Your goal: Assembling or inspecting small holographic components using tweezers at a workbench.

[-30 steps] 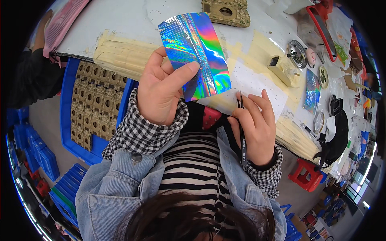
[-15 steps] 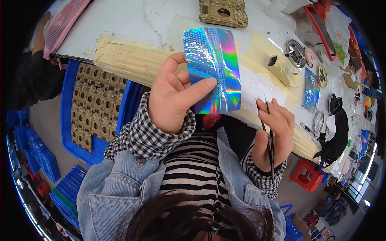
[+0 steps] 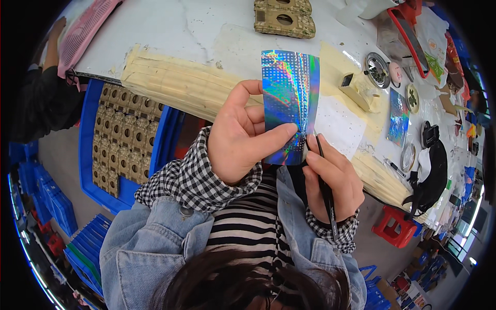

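Note:
In my left hand (image 3: 233, 142) is a shiny blue holographic sheet (image 3: 287, 90) with rows of small squares, upright, its thumb pressed across the lower part. My right hand (image 3: 338, 178) is closed round black tweezers (image 3: 328, 204). Their tips are at the sheet's lower right edge; whether they grip anything there is too small to tell. Below the hands' level lies white paper (image 3: 341, 121) scattered with tiny dark specks. Beyond the sheet, camouflage-patterned cases (image 3: 284, 25) with round holes rest on the white table (image 3: 170, 31).
Tan tape covers the table's front edge (image 3: 170, 77). At the right lie a tape-wrapped block (image 3: 360, 93), a round metal dish (image 3: 377, 71), another holographic sheet (image 3: 397, 119) and a black bag (image 3: 434, 170). A blue crate (image 3: 84, 150) of camouflage cases stands left, near another person's arm (image 3: 51, 51).
My left hand has moved the sheet right and nearer to me, turning it somewhat. The right hand has moved left, bringing the tweezers from beside the sheet to its edge.

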`<act>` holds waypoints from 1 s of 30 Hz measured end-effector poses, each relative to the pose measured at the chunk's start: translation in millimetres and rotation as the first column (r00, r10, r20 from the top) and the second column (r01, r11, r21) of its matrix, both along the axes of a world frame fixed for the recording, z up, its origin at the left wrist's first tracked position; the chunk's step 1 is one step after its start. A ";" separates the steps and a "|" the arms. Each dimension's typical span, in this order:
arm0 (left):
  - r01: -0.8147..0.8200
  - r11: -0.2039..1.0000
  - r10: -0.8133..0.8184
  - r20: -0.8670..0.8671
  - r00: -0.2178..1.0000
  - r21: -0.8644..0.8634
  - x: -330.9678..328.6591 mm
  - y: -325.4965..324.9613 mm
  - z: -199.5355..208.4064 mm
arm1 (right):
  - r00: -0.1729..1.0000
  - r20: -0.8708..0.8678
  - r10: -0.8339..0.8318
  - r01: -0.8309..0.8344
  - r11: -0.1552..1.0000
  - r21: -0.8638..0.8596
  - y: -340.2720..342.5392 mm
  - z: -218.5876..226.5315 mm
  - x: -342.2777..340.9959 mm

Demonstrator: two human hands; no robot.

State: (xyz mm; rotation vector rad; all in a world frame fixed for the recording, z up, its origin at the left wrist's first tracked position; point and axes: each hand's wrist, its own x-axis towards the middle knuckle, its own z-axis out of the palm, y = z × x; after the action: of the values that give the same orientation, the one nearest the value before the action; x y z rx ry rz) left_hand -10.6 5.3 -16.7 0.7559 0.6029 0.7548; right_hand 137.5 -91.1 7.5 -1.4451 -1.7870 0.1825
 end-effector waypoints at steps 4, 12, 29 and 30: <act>0.000 1.000 0.000 -0.021 1.000 0.000 0.6 -0.1 -0.2 | 1.000 0.008 -0.011 0.011 1.000 0.009 0.7 -1.9 -1.5; -0.004 1.000 0.004 -0.033 0.999 -0.002 -0.7 -1.1 3.5 | 1.000 0.006 -0.013 0.013 1.000 0.017 3.0 -2.9 -3.0; 0.009 0.999 -0.009 0.003 1.000 -0.047 0.1 -1.4 -1.0 | 0.999 0.033 -0.011 0.009 0.999 0.044 0.9 -6.5 -4.3; 0.007 0.999 -0.007 0.005 1.000 -0.051 -0.3 -1.5 -1.4 | 1.000 0.030 -0.008 0.007 0.999 0.041 0.8 -6.5 -4.1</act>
State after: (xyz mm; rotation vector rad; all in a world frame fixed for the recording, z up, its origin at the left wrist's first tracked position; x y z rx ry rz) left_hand -10.9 3.8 -18.0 0.7093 0.6130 0.7319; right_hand 133.3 -90.3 1.1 -1.4325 -1.7993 0.1195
